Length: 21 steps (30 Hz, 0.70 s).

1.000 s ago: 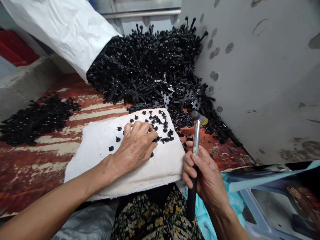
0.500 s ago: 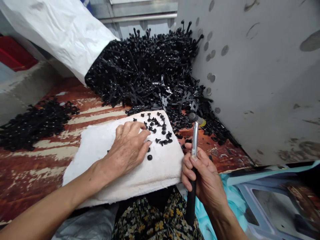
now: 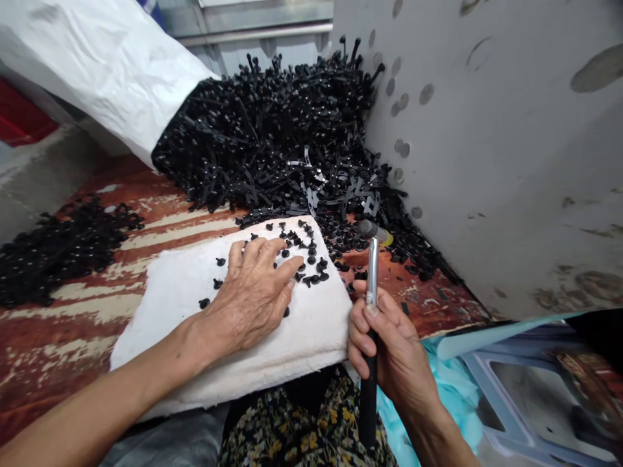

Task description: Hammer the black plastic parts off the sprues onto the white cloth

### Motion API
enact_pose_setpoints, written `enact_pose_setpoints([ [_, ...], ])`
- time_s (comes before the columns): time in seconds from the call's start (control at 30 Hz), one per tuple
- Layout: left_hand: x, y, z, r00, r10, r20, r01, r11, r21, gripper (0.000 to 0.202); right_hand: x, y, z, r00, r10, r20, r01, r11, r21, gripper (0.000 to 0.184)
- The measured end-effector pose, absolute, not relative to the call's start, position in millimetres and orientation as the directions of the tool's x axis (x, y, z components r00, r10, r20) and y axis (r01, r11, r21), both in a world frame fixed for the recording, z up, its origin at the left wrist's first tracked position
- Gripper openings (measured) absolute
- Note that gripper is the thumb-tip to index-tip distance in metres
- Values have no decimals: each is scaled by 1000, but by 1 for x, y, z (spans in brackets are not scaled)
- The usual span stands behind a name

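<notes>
My left hand (image 3: pixel 253 292) lies palm down on a folded white cloth (image 3: pixel 165 292), its fingers spread among small black mushroom-shaped pieces. A few of these pieces (image 3: pixel 220 261) sit to the left of the hand, and a denser group (image 3: pixel 311 263) is by its fingertips on the right. Whatever lies under the palm is hidden. At the cloth's right edge, my right hand (image 3: pixel 389 344) is wrapped round a hammer (image 3: pixel 372 272), which stands upright with its head at the top. The hammer has a dark face, a yellowish face, a metal shaft and a black grip.
A big heap of black strip-like parts (image 3: pixel 272 136) spills from a white sack (image 3: pixel 111 71) behind the cloth. Another black pile (image 3: pixel 63 250) lies at left on the worn red-brown tabletop (image 3: pixel 160 230). A grey panel (image 3: pixel 496 162) rises at right, above a bluish plastic stool (image 3: pixel 481 389).
My left hand has shifted right across the cloth, its fingers spreading, and black pieces to its left are now uncovered. The right hand keeps its hold on the hammer. The view has shifted slightly.
</notes>
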<state>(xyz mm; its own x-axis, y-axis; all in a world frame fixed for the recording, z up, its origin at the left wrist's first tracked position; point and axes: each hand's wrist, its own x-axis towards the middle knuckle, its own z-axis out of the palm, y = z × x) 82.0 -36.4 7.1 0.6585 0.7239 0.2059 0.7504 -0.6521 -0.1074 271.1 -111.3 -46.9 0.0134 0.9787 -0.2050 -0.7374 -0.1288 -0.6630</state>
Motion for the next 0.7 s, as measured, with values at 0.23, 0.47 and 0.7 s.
enact_pose_setpoints([
  [0.23,79,-46,3,672,718,182,740,-658,-140,33,271,-111,-47,12,981,-194,-738,-122,-664,28],
  [0.47,75,-66,0,657,723,212,745,-666,-38,30,271,-111,-47,1,982,-189,-734,-128,-667,28],
  [0.7,84,-66,2,615,744,262,773,-634,-14,31,271,-111,-47,10,982,-190,-739,-121,-663,29],
])
